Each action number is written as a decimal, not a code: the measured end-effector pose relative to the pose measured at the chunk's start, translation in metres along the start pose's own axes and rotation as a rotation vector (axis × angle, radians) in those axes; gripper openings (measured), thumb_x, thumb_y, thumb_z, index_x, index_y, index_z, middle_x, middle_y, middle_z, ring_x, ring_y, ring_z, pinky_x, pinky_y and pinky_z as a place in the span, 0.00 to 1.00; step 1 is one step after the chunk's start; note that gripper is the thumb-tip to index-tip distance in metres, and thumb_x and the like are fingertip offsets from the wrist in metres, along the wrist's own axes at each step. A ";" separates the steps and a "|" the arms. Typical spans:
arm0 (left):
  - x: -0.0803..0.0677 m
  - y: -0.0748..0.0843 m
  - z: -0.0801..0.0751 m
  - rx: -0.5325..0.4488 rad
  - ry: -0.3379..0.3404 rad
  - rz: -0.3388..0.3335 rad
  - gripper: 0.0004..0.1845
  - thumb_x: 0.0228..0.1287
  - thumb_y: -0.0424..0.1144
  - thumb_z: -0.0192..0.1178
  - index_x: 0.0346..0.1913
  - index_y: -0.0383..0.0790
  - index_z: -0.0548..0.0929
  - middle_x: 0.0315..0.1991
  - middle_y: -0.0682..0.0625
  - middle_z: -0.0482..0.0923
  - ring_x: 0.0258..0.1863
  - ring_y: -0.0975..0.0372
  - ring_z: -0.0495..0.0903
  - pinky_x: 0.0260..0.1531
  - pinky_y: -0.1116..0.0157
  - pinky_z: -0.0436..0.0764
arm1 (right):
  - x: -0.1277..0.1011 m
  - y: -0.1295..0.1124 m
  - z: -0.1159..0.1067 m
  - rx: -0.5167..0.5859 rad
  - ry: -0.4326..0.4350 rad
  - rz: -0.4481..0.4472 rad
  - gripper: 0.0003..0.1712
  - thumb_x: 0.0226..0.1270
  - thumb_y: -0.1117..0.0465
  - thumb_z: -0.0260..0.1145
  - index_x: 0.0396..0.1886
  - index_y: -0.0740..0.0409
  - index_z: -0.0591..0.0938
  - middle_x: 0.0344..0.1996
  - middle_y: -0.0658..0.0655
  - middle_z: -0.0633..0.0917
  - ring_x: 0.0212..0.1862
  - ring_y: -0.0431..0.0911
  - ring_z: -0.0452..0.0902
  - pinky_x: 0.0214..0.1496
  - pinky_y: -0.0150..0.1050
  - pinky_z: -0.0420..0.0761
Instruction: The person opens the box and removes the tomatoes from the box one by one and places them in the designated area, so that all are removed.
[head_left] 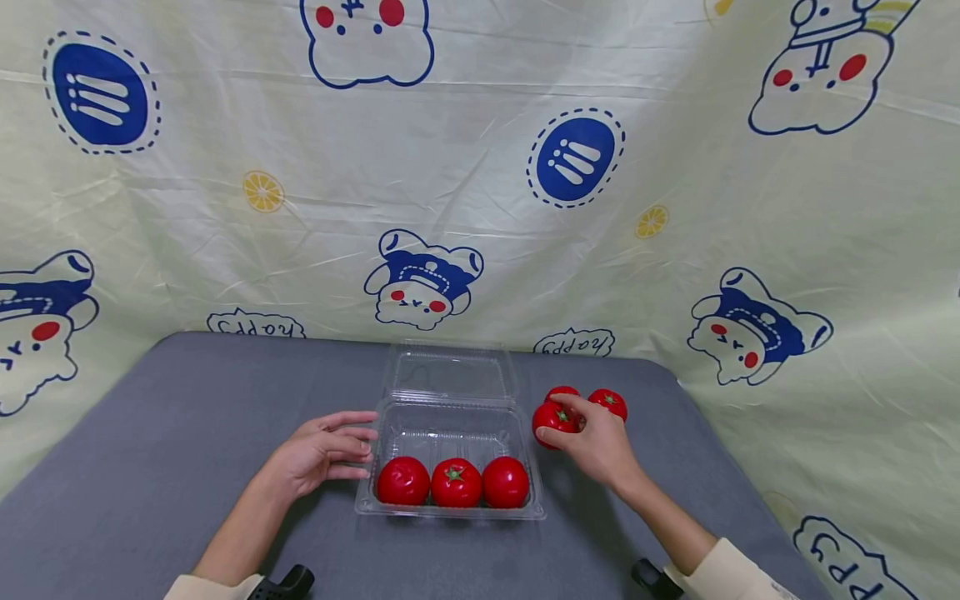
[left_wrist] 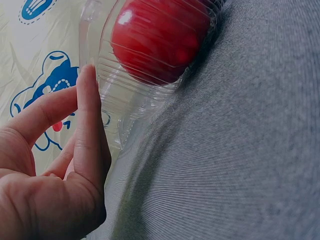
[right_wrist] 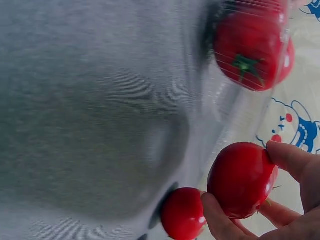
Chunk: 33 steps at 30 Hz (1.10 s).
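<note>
A clear plastic clamshell box [head_left: 450, 425] lies on the table with its lid [head_left: 452, 372] folded back. Three red tomatoes fill its front row: a left one [head_left: 403, 481], a middle one [head_left: 456, 482] with a green stem, and a right one [head_left: 506, 482]. My left hand [head_left: 322, 454] has its fingers fairly straight, fingertips right at the box's left side. To the right of the box, my right hand [head_left: 596, 442] pinches a tomato [right_wrist: 241, 180] between thumb and fingers. Two more tomatoes sit just beyond it, one [head_left: 609, 403] to the right and one [head_left: 562, 391] partly hidden.
A grey cloth covers the table [head_left: 225, 400]. Behind it hangs a pale curtain [head_left: 480, 167] printed with cartoon bears and orange slices. Dark bands [head_left: 285, 582] circle both wrists, by the cream sleeves.
</note>
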<state>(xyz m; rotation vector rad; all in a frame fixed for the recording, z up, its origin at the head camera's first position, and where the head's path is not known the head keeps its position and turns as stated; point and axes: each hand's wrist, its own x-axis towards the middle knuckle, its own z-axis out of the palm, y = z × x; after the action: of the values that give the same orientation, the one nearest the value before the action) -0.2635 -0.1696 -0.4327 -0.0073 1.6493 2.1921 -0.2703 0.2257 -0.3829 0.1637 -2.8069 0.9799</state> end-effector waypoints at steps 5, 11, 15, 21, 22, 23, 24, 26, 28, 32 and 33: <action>0.000 0.000 0.000 0.004 0.005 -0.001 0.32 0.65 0.27 0.63 0.72 0.33 0.70 0.48 0.47 0.85 0.34 0.60 0.87 0.39 0.58 0.90 | -0.004 0.010 0.002 -0.003 0.005 0.012 0.35 0.54 0.55 0.80 0.63 0.54 0.81 0.48 0.61 0.86 0.49 0.56 0.79 0.39 0.45 0.88; 0.001 -0.001 -0.001 0.013 0.012 0.001 0.32 0.65 0.28 0.63 0.72 0.33 0.69 0.49 0.47 0.85 0.34 0.60 0.87 0.39 0.58 0.90 | -0.005 0.021 0.004 -0.034 0.009 0.018 0.35 0.55 0.54 0.79 0.64 0.54 0.81 0.51 0.63 0.85 0.51 0.57 0.79 0.42 0.47 0.88; 0.001 -0.001 -0.001 0.012 0.010 0.003 0.32 0.65 0.28 0.63 0.72 0.33 0.69 0.49 0.47 0.85 0.34 0.60 0.87 0.39 0.58 0.90 | -0.006 0.025 0.003 -0.051 0.007 0.016 0.33 0.56 0.54 0.78 0.63 0.55 0.82 0.50 0.63 0.86 0.50 0.56 0.79 0.41 0.45 0.87; 0.000 -0.001 -0.001 0.001 0.009 0.001 0.31 0.65 0.28 0.63 0.72 0.33 0.70 0.49 0.47 0.85 0.34 0.60 0.88 0.39 0.58 0.90 | -0.007 0.028 0.002 -0.076 -0.002 0.031 0.32 0.56 0.55 0.78 0.61 0.55 0.82 0.50 0.62 0.85 0.49 0.54 0.79 0.41 0.45 0.85; 0.000 -0.001 -0.001 0.000 0.010 0.001 0.31 0.65 0.28 0.63 0.72 0.33 0.70 0.49 0.47 0.85 0.34 0.60 0.87 0.38 0.58 0.90 | -0.007 0.028 0.002 -0.078 -0.004 0.037 0.32 0.56 0.55 0.78 0.61 0.55 0.82 0.50 0.62 0.85 0.49 0.55 0.79 0.41 0.45 0.85; 0.000 -0.001 -0.001 0.000 0.011 0.001 0.31 0.65 0.28 0.63 0.72 0.33 0.70 0.49 0.47 0.85 0.34 0.60 0.87 0.38 0.58 0.90 | -0.007 0.029 0.002 -0.081 -0.007 0.041 0.32 0.56 0.55 0.78 0.61 0.55 0.82 0.51 0.62 0.85 0.49 0.55 0.79 0.41 0.45 0.85; 0.000 -0.001 -0.001 0.000 0.013 0.000 0.31 0.65 0.28 0.63 0.72 0.33 0.70 0.49 0.47 0.85 0.34 0.60 0.87 0.38 0.58 0.90 | -0.007 0.029 0.002 -0.083 -0.008 0.044 0.32 0.56 0.55 0.78 0.61 0.55 0.82 0.51 0.62 0.85 0.49 0.55 0.79 0.41 0.45 0.85; 0.000 -0.001 0.000 -0.001 0.016 -0.001 0.31 0.65 0.27 0.63 0.72 0.33 0.70 0.48 0.47 0.85 0.34 0.60 0.87 0.38 0.58 0.90 | -0.007 0.030 0.002 -0.089 -0.009 0.048 0.32 0.56 0.55 0.78 0.61 0.55 0.82 0.51 0.62 0.85 0.49 0.55 0.79 0.41 0.46 0.85; 0.001 -0.001 0.000 -0.001 0.017 -0.001 0.31 0.65 0.27 0.63 0.71 0.33 0.70 0.48 0.47 0.85 0.34 0.60 0.87 0.39 0.57 0.90 | -0.007 0.031 0.002 -0.093 -0.010 0.051 0.32 0.56 0.55 0.78 0.61 0.55 0.82 0.50 0.62 0.85 0.49 0.55 0.79 0.42 0.46 0.85; 0.001 -0.002 0.000 0.003 0.017 0.002 0.31 0.65 0.27 0.63 0.71 0.33 0.70 0.48 0.47 0.85 0.34 0.60 0.87 0.38 0.58 0.90 | -0.008 0.033 0.003 -0.102 -0.012 0.052 0.31 0.56 0.55 0.78 0.61 0.55 0.83 0.49 0.62 0.85 0.49 0.55 0.79 0.43 0.47 0.85; 0.001 -0.002 0.000 0.004 0.015 0.003 0.31 0.65 0.27 0.63 0.71 0.33 0.70 0.48 0.47 0.85 0.34 0.60 0.87 0.38 0.57 0.90 | -0.008 0.033 0.003 -0.102 -0.012 0.052 0.31 0.56 0.55 0.78 0.61 0.55 0.83 0.49 0.62 0.86 0.49 0.55 0.79 0.43 0.48 0.85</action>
<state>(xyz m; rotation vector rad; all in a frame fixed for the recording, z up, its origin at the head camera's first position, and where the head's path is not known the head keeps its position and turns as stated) -0.2640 -0.1689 -0.4346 -0.0212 1.6625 2.1963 -0.2681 0.2501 -0.4063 0.0844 -2.8773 0.8456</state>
